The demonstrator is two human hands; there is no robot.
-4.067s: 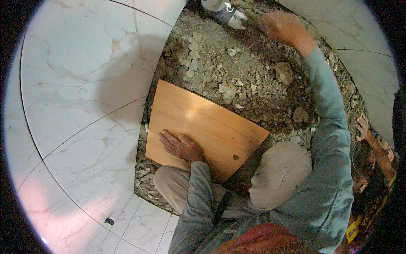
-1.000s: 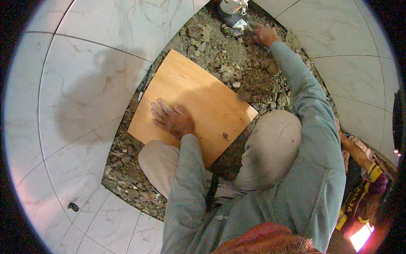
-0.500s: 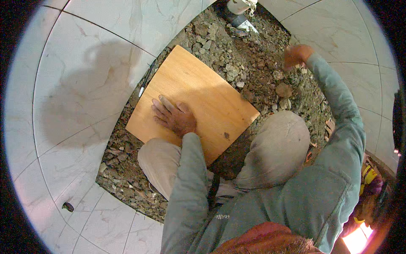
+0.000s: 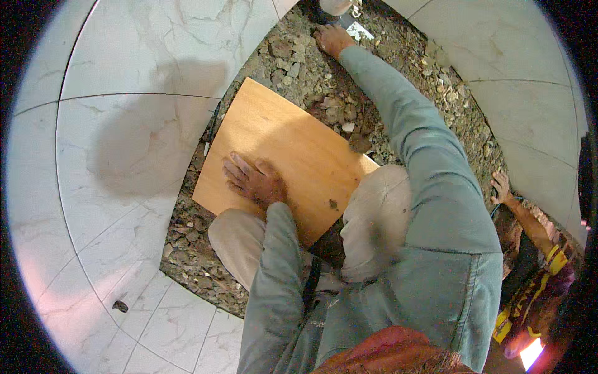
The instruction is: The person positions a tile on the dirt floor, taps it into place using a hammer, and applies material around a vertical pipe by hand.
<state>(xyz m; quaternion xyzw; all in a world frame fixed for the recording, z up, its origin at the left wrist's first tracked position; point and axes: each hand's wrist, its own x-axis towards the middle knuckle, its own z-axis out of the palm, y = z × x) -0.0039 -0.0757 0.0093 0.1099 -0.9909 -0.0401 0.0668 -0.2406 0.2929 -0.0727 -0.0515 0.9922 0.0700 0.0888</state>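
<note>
My left hand (image 4: 252, 179) lies flat, fingers spread, on an orange-brown square tile (image 4: 280, 140) that rests on a bed of broken rubble (image 4: 299, 59). My right hand (image 4: 332, 39) is stretched far forward, down among the loose stones at the top of the rubble strip; whether it grips a stone I cannot tell. I kneel behind the tile, both knees in pale trousers (image 4: 374, 212) at its near edge.
White marble-look floor tiles (image 4: 137, 137) lie left of the rubble and more (image 4: 529, 106) on the right. Another person's hand (image 4: 501, 187) and arm reach in at the right edge. A pale object (image 4: 339, 6) sits at the top of the rubble.
My right hand drew back to the right half a second ago and now reaches forward again to the top of the rubble. My left hand stays flat on the tile.
</note>
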